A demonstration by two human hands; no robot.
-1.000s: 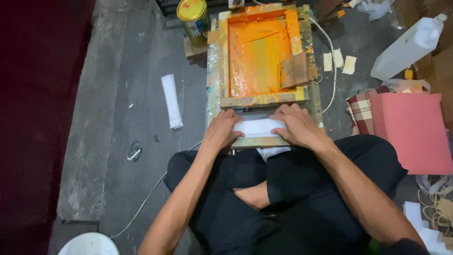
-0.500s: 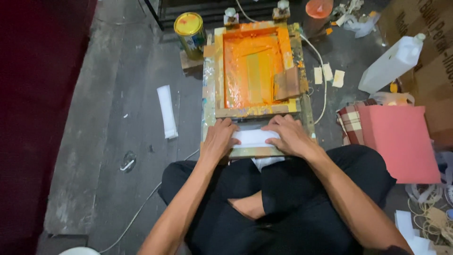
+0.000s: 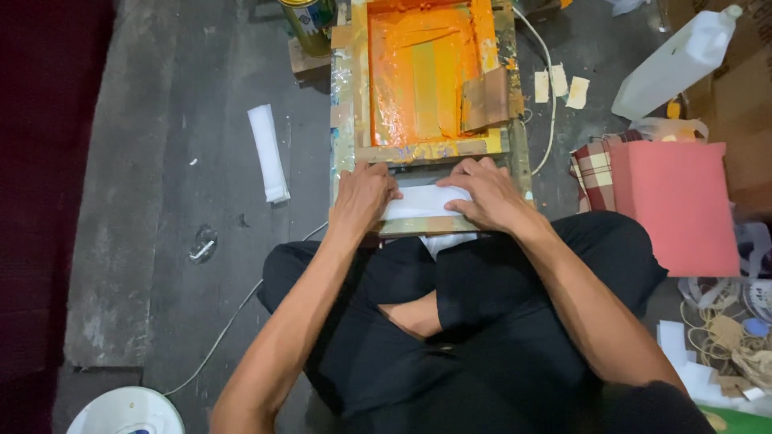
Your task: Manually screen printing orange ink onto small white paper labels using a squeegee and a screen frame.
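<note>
A wooden screen-printing frame (image 3: 346,120) coated in orange ink lies on the floor in front of my crossed legs. A brown squeegee (image 3: 484,100) rests inside it at the right. My left hand (image 3: 362,197) and my right hand (image 3: 486,193) both press on a white piece of cloth (image 3: 422,201) laid on the near end of the board under the frame. Each hand pins one end of the cloth flat, fingers pointing inward. More white cloth (image 3: 446,241) hangs off the board's near edge onto my lap.
A folded white strip (image 3: 268,153) lies on the floor at left. A tin can (image 3: 305,22) stands by the frame's far left corner. A white plastic jug (image 3: 679,63), pink box (image 3: 675,205) and checked cloth (image 3: 593,170) sit at right. A white cable (image 3: 221,337) runs across the floor.
The view has shifted closer and downward over the frame. Both hands stay on the white cloth, with the fingers moved slightly inward along it.
</note>
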